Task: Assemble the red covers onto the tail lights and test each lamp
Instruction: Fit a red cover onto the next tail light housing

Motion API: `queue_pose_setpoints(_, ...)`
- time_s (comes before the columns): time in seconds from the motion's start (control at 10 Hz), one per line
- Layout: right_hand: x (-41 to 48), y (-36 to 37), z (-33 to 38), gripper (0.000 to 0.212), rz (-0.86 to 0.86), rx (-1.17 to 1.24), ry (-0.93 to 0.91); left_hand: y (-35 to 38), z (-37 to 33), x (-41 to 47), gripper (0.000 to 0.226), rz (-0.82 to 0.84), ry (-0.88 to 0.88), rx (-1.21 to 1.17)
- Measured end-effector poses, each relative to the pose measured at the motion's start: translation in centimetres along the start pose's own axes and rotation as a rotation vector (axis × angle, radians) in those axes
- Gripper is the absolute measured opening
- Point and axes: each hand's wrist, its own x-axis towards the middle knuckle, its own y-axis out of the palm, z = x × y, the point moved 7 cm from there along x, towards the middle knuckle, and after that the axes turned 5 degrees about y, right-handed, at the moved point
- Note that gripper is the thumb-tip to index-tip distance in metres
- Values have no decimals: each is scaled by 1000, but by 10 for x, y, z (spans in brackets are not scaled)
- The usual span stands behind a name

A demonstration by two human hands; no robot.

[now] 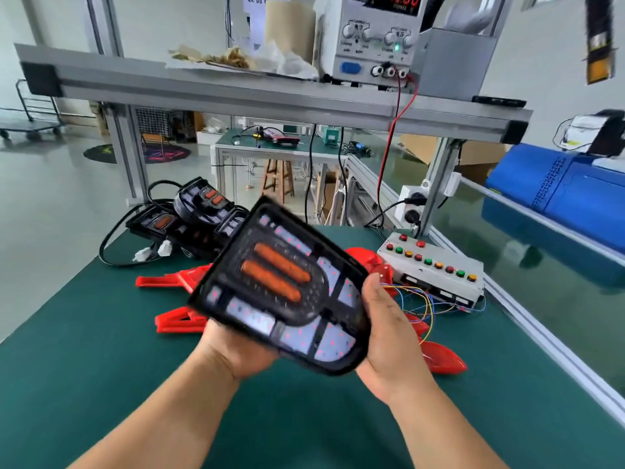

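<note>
Green matting covers the counter [101, 350] of a factory workstation framed in aluminium. You hold a black tail light [280, 286], not yet covered, tilted above the mat with its two orange strips facing you; it looks slightly blurred. Your right hand [389, 333] grips its right edge, thumb along the front rim and fingers tucked behind. Your left hand [233, 350] props the lower left corner from underneath. Its fingers are hidden, so whether they curl or lie flat cannot be told.

The hold is on the edges only, so a slip would likely drop the tail light onto the parts beneath it. Pressing a cover on crooked could strain its clips.

Red covers [179, 321] lie scattered on the mat directly below and behind the tail light, several to its left and one [443, 358] to its right. Behind it to the left sits a pile of black lamp units [189, 214] with black cables and white plugs [159, 250]. To its right stands a white button box [436, 265]. Thin coloured wires [422, 299] spill from the box between it and the tail light, across the covers there, and could snag a reaching hand. Above and behind, a power supply [372, 38] sits on a shelf, with a red lead [392, 140] hanging down from it.
</note>
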Motion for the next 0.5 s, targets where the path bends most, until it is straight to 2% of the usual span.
queue_pose_setpoints(0.1, 7, -13, -12, 50, 85, -185, 73, -42, -34, 8, 90, -328, -108, 197)
queue_pose_setpoints(0.2, 5, -34, -21, 53, 9, -457, 150, -50, -36, 5, 62, -385, -183, 154)
queue_pose_setpoints(0.3, 7, -49, -28, 59, -51, -758, 215, -69, -32, 4, 34, -583, -53, 148)
queue_pose_setpoints(0.4, 11, -55, -32, 42, -76, -841, 285, -85, -29, -1, 34, -753, 77, 39)
queue_pose_setpoints(0.5, 20, -59, -28, 41, -97, -978, 258, -94, -46, -8, 33, -798, 142, 3)
